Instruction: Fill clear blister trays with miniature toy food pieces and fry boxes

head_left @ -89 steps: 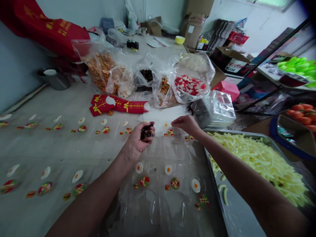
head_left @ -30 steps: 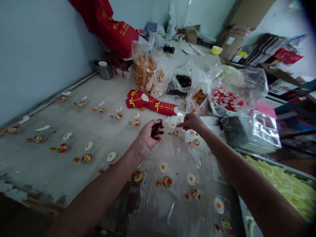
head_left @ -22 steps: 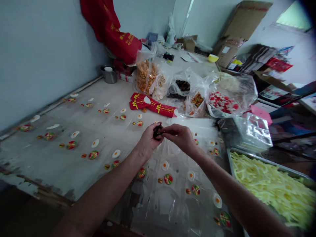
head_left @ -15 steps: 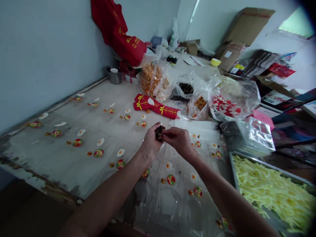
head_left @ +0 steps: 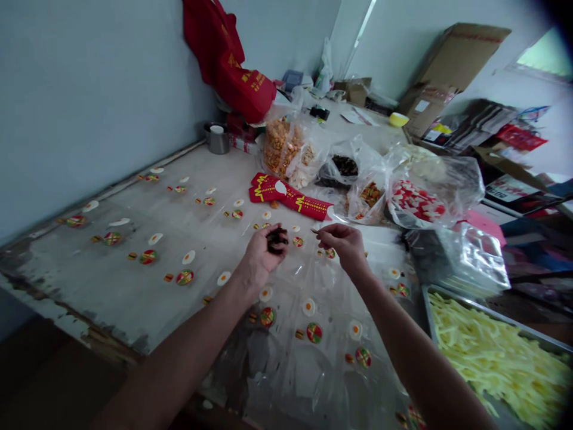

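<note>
My left hand [head_left: 262, 257] is curled around a clump of small dark brown pieces [head_left: 277, 240], too small to make out singly. Just to its right, my right hand [head_left: 345, 243] pinches a tiny brownish piece [head_left: 315, 231] between thumb and fingertips. Both hands hover above a table [head_left: 147, 322] spread with clear plastic film. On it lie small sets in rows: a miniature fried egg [head_left: 308, 307], a round red-green-yellow disc [head_left: 314, 332] and a burger-like piece [head_left: 299, 334]. My forearms cover some sets.
Behind the hands lie red printed packets [head_left: 290, 200]. Clear bags hold orange pieces [head_left: 282, 146], dark pieces [head_left: 344, 165] and red-and-white pieces [head_left: 416, 200]. A metal tray [head_left: 430, 316] of pale yellow strips [head_left: 501, 346] stands at right. A metal cup [head_left: 217, 142] is by the wall.
My hands have moved apart: the right one has drawn away rightward with a tiny piece, the left one has shifted slightly left with its dark clump. The view has shifted a little.
</note>
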A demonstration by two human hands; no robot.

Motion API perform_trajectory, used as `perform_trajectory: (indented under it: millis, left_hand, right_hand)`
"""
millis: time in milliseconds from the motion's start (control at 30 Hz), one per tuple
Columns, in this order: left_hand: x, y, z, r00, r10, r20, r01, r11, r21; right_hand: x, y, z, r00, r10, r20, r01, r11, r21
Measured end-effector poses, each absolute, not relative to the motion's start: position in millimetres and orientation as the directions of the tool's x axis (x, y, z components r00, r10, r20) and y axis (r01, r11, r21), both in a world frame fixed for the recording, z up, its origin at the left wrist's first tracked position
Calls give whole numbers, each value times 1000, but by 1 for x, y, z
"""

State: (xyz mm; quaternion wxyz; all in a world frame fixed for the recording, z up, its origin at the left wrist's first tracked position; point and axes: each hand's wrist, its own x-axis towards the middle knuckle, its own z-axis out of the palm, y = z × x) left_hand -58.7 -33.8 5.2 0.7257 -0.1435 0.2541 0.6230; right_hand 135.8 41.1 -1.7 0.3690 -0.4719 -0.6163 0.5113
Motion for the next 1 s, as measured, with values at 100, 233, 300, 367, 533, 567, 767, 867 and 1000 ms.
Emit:
perform_trajectory:
  millis: [100, 233, 300, 367, 533, 567, 767, 867, 1000]
  left_hand:
    - [-88, -36, 14, 17, 838, -546, -968, 151, 203]
    - [-114, -30, 20, -45, 841, -540, -953, 126, 276]
    - [-119, -26, 19, -42, 835, -549, -947, 142, 289]
    - [-120, -22, 16, -29, 832, -555, -941, 165, 296]
    - [-119, -18, 7, 39, 840, -541, -936, 221, 275]
    - [-119, -18, 5, 58, 841, -538, -933, 237, 270]
    - [-112, -22, -2, 134, 864, -485, -918, 293, 268]
    - [-106, -26, 0, 126, 868, -480, -930, 271, 246]
    - [-98, -29, 1, 127, 851, -509, -941, 266, 210]
  right_hand:
    - [141, 63, -11, -248, 969, -10, 378, 88, -922]
    - [126, 84, -19, -342, 939, 42, 536, 231, -812]
    - [116, 91, -21, -388, 920, 53, 644, 312, -699]
    - [110, 98, -23, -422, 906, 46, 740, 373, -559]
    - [113, 116, -36, -469, 883, 0, 746, 396, -535]
    - [114, 120, -39, -462, 886, -23, 714, 357, -602]
    - [106, 140, -43, -465, 870, -166, 742, 280, -610]
    - [102, 147, -34, -482, 844, -234, 756, 266, -598]
    - [97, 120, -11, -589, 804, -83, 529, 306, -792]
